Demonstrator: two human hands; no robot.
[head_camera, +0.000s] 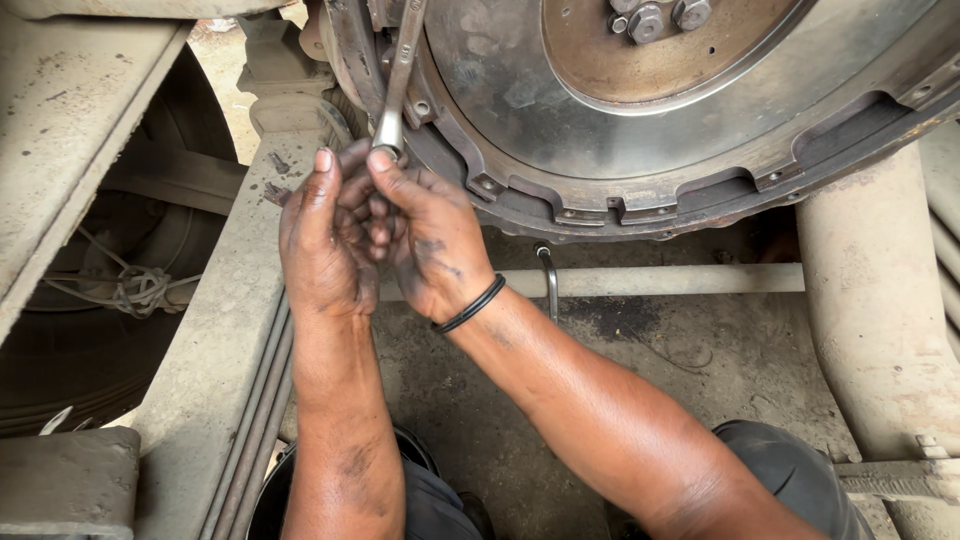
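1. My left hand (322, 235) and my right hand (425, 240) sit pressed together, fingers interlaced, right at the lower end of a long, dull-silver metal wrench (398, 85).
2. My grip is narrow and closed on both sides: the fingertips of both hands pinch the rounded bottom end of the wrench, my left index finger standing up just left of it and my right fingers curling over from the right.
3. The wrench runs up and slightly right from my grip, its far end reaching the rim of the large round grey steel flywheel (520, 90).
4. That flywheel fills the space above and to the right of my grip; its notched outer housing ring (640, 205) curves just beside my right knuckles.
5. Farther up and right of my grip, well apart, a cluster of grey hex bolts (655, 18) sits in the rusty-brown centre plate.
6. A thin black rubber band (470, 304) circles my right wrist, just below my grip.
7. To the left of my grip, near my left hand, lies a dusty grey chassis rail (215, 330); beyond it, farther left, a black tyre (90, 360).
8. To the right of my grip a pale horizontal metal rod (660, 281) runs away from my right wrist, with a small bent steel hook (549, 280) hanging over it.
9. Below my grip is the oil-stained ground (640, 350), between my forearms and my dark-trousered knees.
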